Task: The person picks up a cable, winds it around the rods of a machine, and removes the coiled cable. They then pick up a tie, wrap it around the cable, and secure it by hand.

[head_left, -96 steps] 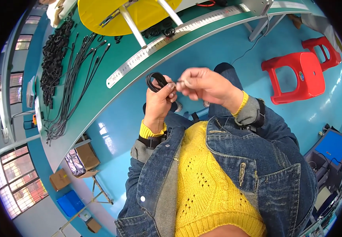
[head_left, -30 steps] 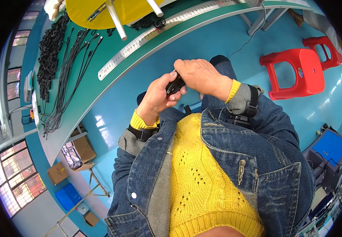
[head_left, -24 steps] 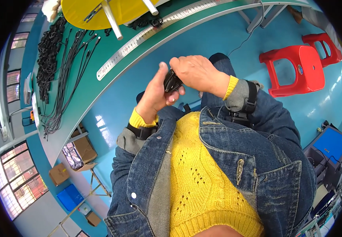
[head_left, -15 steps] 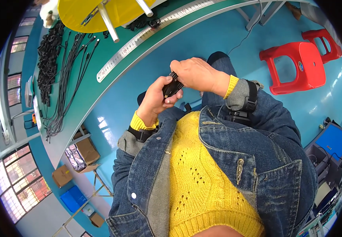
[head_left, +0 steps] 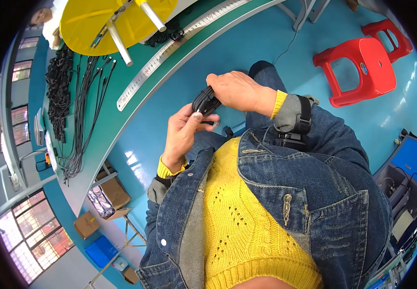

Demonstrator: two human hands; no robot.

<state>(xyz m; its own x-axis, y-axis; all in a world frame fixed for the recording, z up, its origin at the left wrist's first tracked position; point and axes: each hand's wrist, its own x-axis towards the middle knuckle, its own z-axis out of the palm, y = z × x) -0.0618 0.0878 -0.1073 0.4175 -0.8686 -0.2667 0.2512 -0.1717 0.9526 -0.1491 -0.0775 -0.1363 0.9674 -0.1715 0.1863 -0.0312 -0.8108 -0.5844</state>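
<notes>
A bundled black cable point(head_left: 203, 102) is held in front of my body, off the table's near edge. My right hand point(head_left: 240, 91) is closed round the far end of the bundle, knuckles up. At the bundle's near end, my left hand point(head_left: 182, 132) pinches it between thumb and fingers, close to what looks like a light plug tip. Part of the bundle is hidden inside my right hand. Left of my hands, loose straight black cables point(head_left: 85, 115) lie on the green table point(head_left: 103, 103), beside a heap of bundled black cables point(head_left: 58, 91).
A steel ruler point(head_left: 158, 60) runs along the table's near edge. Beyond it stands a yellow disc with metal rods point(head_left: 88, 26), with small black ties point(head_left: 170, 34) beside it. Red stools point(head_left: 370, 67) stand at right. Cardboard boxes point(head_left: 114, 188) are below the table at left.
My left hand has shifted lower on the cable bundle, its thumb now at the near end. The bundle has turned and shows more of its loops. The view has shifted slightly.
</notes>
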